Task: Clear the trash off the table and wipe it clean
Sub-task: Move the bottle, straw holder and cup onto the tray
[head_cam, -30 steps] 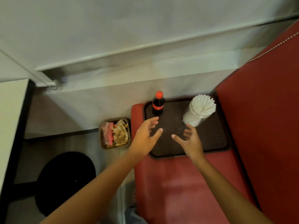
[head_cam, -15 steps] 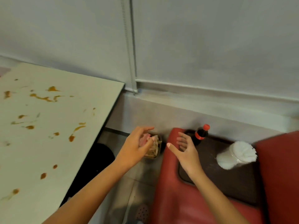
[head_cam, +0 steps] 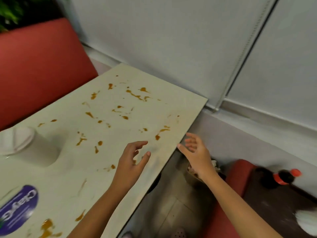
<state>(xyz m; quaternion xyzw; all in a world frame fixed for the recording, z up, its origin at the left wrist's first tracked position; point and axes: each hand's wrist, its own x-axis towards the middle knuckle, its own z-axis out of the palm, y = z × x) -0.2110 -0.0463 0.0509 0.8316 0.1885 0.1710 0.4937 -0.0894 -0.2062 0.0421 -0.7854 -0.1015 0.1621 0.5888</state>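
Note:
A pale table (head_cam: 72, 169) fills the left of the head view, spattered with many orange-brown sauce stains (head_cam: 133, 95). A white lidded cup (head_cam: 29, 145) stands on it at the left, and a purple oval packet (head_cam: 18, 208) lies near the front left. My left hand (head_cam: 132, 162) hovers over the table's right part, fingers relaxed, holding nothing. My right hand (head_cam: 197, 155) is just past the table's right edge, fingers spread and empty. Behind my right hand, on the floor, a bin of trash (head_cam: 193, 174) is partly hidden.
A red bench (head_cam: 236, 174) at the lower right carries a dark tray (head_cam: 274, 206) with a red-capped cola bottle (head_cam: 284, 176) and a white straw holder (head_cam: 307, 220). Another red seat back (head_cam: 39, 66) stands beyond the table. A grey wall and blind run along the right.
The view has swung left from the bench tray to the stained table. Both hands moved left with it, still empty; the left hand is now over the tabletop.

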